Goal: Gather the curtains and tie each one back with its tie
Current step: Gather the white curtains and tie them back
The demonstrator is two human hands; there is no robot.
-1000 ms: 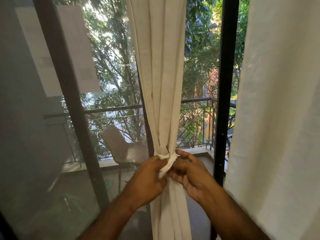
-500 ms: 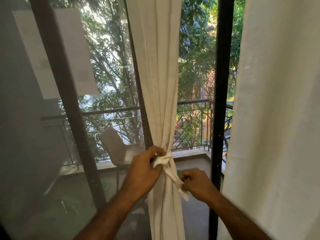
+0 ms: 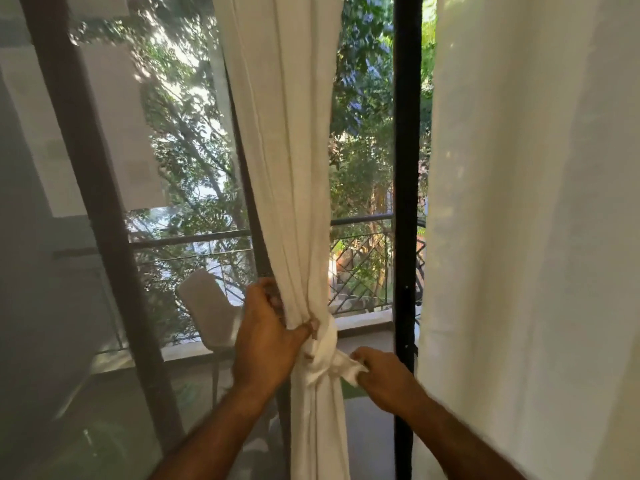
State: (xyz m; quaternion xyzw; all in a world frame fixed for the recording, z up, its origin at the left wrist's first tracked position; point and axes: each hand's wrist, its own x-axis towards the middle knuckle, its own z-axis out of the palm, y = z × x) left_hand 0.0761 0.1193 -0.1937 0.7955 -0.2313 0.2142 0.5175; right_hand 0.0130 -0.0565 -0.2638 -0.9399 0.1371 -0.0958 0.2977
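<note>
A cream curtain (image 3: 294, 168) hangs gathered into a narrow bundle in the middle of the view. A white fabric tie (image 3: 323, 346) is wrapped and knotted around it at waist height. My left hand (image 3: 265, 336) grips the bundle just left of the knot, thumb pressed against the tie. My right hand (image 3: 381, 375) pinches the loose end of the tie and holds it out to the lower right. A second cream curtain (image 3: 530, 237) hangs loose and spread out on the right.
A black door frame post (image 3: 406, 202) stands between the two curtains. Behind the glass are a balcony railing (image 3: 360, 258), a white chair (image 3: 211, 313) and trees. A darker frame bar (image 3: 104, 220) slants down on the left.
The knot has drawn tighter around the bundle. My right hand moved further right with the tie end, and my left hand shifted its grip beside the knot.
</note>
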